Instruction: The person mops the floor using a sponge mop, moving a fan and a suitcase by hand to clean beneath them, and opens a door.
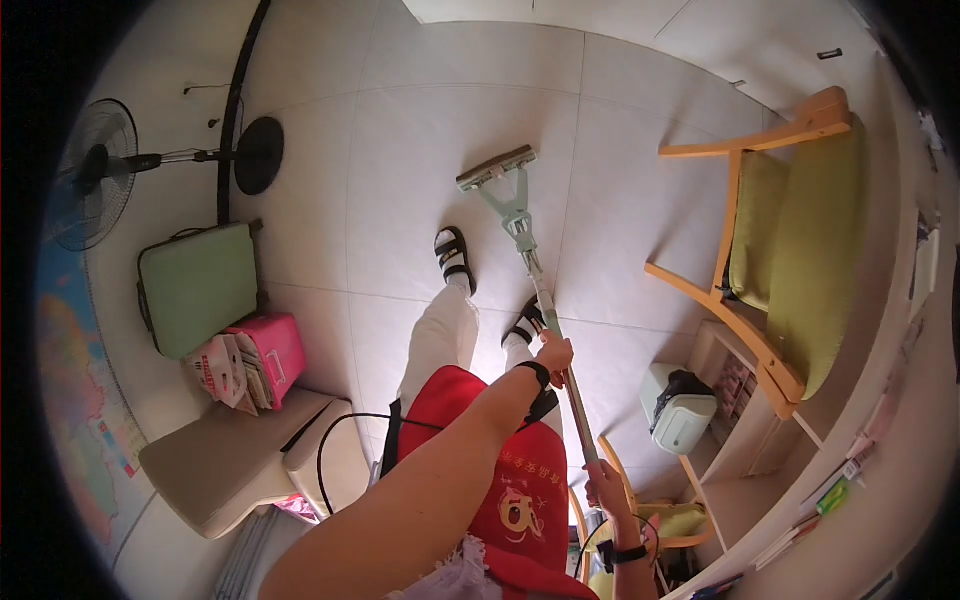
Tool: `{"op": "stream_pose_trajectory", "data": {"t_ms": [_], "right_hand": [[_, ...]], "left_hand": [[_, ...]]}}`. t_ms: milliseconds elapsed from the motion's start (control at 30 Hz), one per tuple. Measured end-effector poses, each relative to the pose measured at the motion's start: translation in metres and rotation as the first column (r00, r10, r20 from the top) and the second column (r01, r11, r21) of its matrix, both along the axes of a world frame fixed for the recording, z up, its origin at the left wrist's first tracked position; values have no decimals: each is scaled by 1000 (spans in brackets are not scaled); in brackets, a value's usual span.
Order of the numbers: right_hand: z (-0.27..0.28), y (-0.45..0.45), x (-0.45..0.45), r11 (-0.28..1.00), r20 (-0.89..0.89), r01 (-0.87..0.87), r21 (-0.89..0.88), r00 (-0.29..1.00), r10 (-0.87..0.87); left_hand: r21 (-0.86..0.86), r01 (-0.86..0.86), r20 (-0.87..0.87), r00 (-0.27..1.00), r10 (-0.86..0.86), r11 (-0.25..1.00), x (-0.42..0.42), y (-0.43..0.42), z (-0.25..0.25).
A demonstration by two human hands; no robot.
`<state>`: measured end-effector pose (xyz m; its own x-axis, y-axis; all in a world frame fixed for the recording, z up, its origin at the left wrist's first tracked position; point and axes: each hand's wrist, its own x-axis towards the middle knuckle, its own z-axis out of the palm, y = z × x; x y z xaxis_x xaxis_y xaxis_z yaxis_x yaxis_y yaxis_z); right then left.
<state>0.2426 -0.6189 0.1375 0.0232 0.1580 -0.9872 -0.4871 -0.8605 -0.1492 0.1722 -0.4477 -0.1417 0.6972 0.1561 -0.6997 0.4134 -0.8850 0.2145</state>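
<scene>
A mop (518,226) with a pale green frame and a flat grey head rests on the tiled floor, its head ahead of the person's sandalled feet. My left hand (555,352) is closed round the upper shaft, near the right sandal. Lower in the view and to the right, my right hand (606,487) grips the shaft near its end. Both wrists carry black bands. A red apron (515,490) with a printed figure covers the person's front, partly hidden by the left arm.
On the left are a standing fan (258,156), a green suitcase (200,290), a pink box (280,350) and a beige seat (235,460). At right stand a wooden chair with green cushions (825,260), a small bin (684,420) and shelving (745,500).
</scene>
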Motion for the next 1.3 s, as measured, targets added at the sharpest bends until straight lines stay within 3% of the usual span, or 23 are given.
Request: {"op": "stream_pose_trajectory", "data": {"t_ms": [33, 67, 133, 167, 233, 267, 300, 367, 400, 467, 533, 700, 733, 767, 800, 900, 1000, 1033, 1067, 1100, 1200, 1233, 1300], "right_hand": [[-6, -7, 1, 1000, 0, 15, -5, 1000, -15], [-12, -13, 0, 999, -3, 33, -6, 999, -33], [-18, -22, -6, 998, -15, 56, -20, 998, -56], [-16, -20, -7, 998, -19, 61, -31, 998, -62], [-9, -17, -9, 999, -19, 44, -16, 999, -44], [-2, -13, -10, 999, -18, 37, -22, 999, -37], [7, -8, -8, 999, -14, 26, -25, 1000, -27], [20, -9, -7, 999, -19, 38, -15, 999, -38], [26, -10, -7, 999, -16, 32, -19, 999, -32], [47, -5, -2, 999, -9, 14, -39, 1000, -15], [65, 3, 0, 997, 11, -9, -78, 1000, 10], [108, 28, -3, 987, 59, -88, -133, 993, 97], [116, 31, -4, 984, 68, -108, -141, 991, 119], [124, 33, -2, 987, 86, -118, -106, 988, 127], [134, 40, -1, 987, 85, -120, -108, 988, 129], [163, 59, 3, 987, 75, -126, -104, 988, 134], [192, 57, 5, 990, 82, -75, -119, 993, 86], [203, 55, 8, 990, 57, -47, -130, 997, 55], [216, 54, 10, 989, 31, -19, -146, 999, 23], [234, 58, 9, 987, 56, -32, -155, 998, 42], [290, 78, 3, 978, 126, -192, -82, 971, 201], [297, 72, 2, 975, 169, -197, -99, 963, 212], [315, 52, -1, 970, 255, -201, -133, 939, 229]], "left_hand": [[-251, -204, 70, 971, 228, 946, -7, -21, -32], [-488, -363, 74, 889, 452, 794, -23, -47, -86], [-523, -291, 83, 918, 387, 801, -35, -60, -104], [-328, -52, 87, 993, 85, 943, -26, -44, -74], [-84, 268, -24, 962, -270, 960, -11, -6, 3], [-350, -242, -162, 967, 196, 905, -19, -17, -19], [-488, -678, -389, 733, 558, 550, -25, -26, -40], [-403, -98, -130, 990, 49, 910, -11, -5, -4], [-273, 201, -1, 978, -209, 941, -3, 6, 15], [-373, -60, -89, 996, 28, 926, 2, 0, 35], [-398, -169, -118, 984, 132, 902, 5, -6, 41], [-341, -5, -96, 995, -30, 940, 8, -14, 47], [-454, -482, -279, 875, 395, 749, 7, -18, 42], [-450, -825, -493, 549, 674, 343, 4, -28, 29], [-325, -932, -675, 109, 730, -162, 3, -31, 23], [-814, -537, -538, 555, 634, -220, -13, -12, 29], [-775, -506, -631, 650, 422, -379, -2, 34, 78], [-759, -515, -647, 663, 377, -398, 0, 42, 87], [-378, -719, -923, 342, 176, -583, 6, 64, 143], [-241, -752, -970, 193, 145, -614, 12, 71, 157], [-288, -755, -955, 178, 238, -589, 22, 74, 187], [-219, -743, -976, 167, 141, -632, 30, 67, 177], [-559, -568, -829, 386, 405, -604, 44, 22, 113]]}}
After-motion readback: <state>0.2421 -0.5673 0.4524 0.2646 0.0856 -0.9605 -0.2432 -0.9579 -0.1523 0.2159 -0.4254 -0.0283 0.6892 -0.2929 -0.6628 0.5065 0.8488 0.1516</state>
